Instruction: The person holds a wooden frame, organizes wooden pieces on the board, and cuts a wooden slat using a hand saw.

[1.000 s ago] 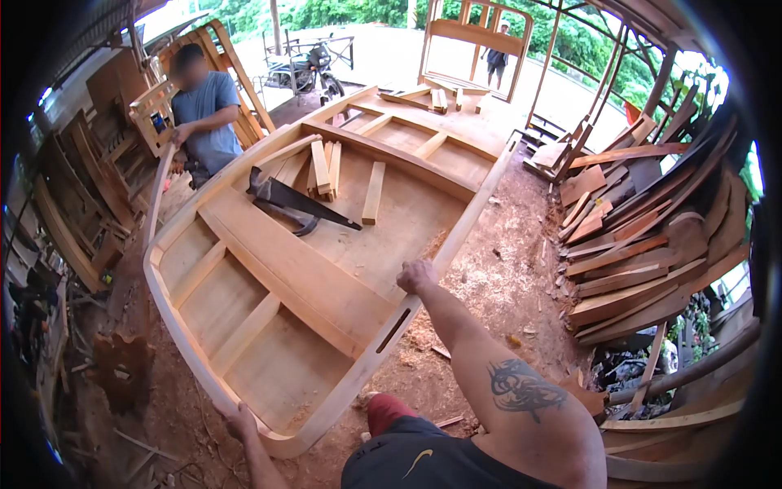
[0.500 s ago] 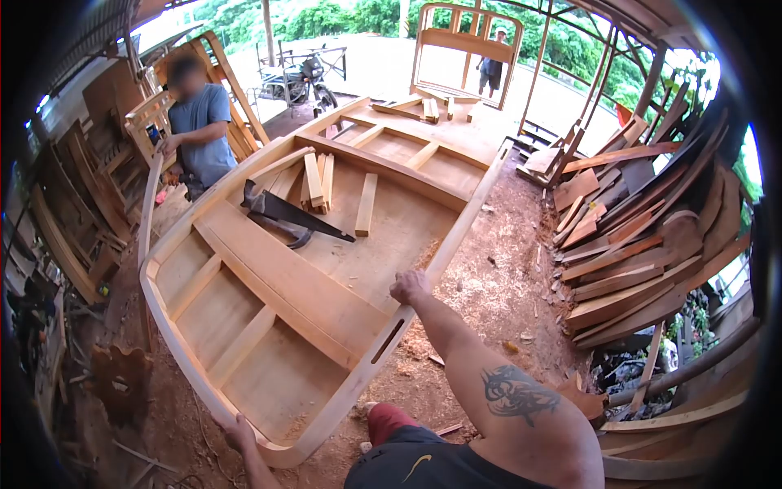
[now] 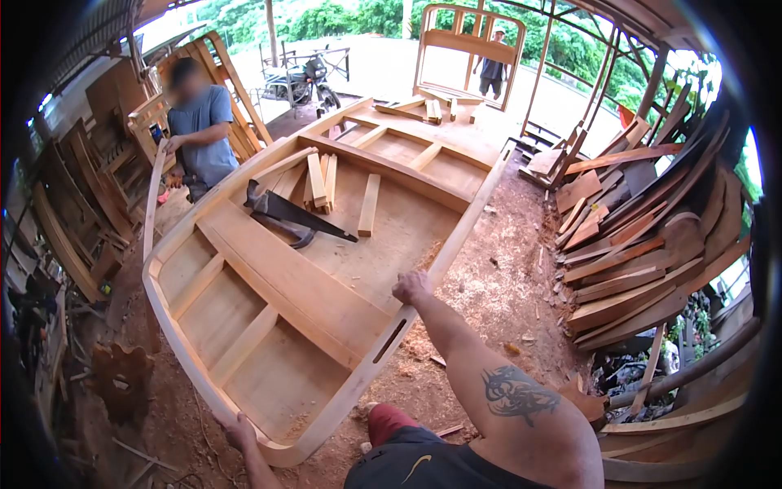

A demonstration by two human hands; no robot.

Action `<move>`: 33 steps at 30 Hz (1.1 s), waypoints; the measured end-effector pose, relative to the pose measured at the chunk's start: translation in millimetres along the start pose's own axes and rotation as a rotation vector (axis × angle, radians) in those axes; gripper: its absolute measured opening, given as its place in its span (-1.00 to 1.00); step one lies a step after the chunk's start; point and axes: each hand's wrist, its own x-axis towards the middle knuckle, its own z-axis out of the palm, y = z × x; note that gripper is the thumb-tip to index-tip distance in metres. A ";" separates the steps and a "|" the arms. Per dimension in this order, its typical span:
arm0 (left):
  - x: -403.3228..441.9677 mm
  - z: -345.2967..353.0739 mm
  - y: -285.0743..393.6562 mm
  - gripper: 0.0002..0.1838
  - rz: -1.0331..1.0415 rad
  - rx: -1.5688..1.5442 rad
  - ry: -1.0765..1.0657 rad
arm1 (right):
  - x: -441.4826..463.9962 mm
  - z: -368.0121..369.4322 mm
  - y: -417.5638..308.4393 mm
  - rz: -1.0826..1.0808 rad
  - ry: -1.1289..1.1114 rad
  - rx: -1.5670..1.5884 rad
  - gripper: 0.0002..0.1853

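A large wooden frame (image 3: 330,416) with crosspieces and a panelled bottom lies before me. My right hand (image 3: 413,288) is closed on its right side rail, above a long slot. At the near left corner my left hand (image 3: 239,432) grips the outer edge, its fingers partly hidden by the rail. Inside the frame rest a handsaw (image 3: 305,218), a hammer-like tool (image 3: 304,239) beside it, several short wood pieces (image 3: 318,181) and one separate block (image 3: 369,205). A wide board (image 3: 285,277) spans the frame.
A co-worker (image 3: 199,130) stands at the left, holding a long curved strip (image 3: 152,200). Stacked boards (image 3: 635,269) line the right side. Shavings cover the ground (image 3: 497,285). Behind are a motorcycle (image 3: 305,81), an upright frame (image 3: 468,41) and a distant person (image 3: 492,69).
The view has shifted slightly, so the frame sits a little lower in it. Both my hands keep their hold. The distant person appears closer to the upright frame's right side.
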 end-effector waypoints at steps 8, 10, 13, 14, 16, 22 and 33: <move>2.7 3.3 -1.9 0.01 0.003 -0.007 0.007 | -3.3 -4.5 -0.8 0.007 -0.012 0.008 -0.55; 2.9 3.7 -2.2 0.02 0.008 0.003 0.011 | -3.3 -4.3 -1.0 0.010 -0.011 0.008 -0.55; 5.3 5.2 -4.1 0.03 0.006 0.011 -0.002 | -6.1 -8.4 -1.9 0.016 -0.024 0.016 -0.54; 6.8 6.1 -5.7 0.03 0.003 0.013 -0.009 | -7.0 -9.6 -2.2 0.015 -0.027 0.015 -0.55; 10.6 10.2 -10.8 0.03 0.001 0.012 -0.007 | -7.3 -11.7 -2.5 0.013 -0.030 0.013 -0.55; 14.7 15.7 -15.7 0.03 0.013 0.025 0.008 | -3.5 -5.5 -0.3 0.010 -0.023 0.007 -0.55; 23.8 24.7 -27.4 0.02 -0.003 0.040 -0.020 | -4.3 -10.0 -1.5 0.038 -0.071 0.027 -0.59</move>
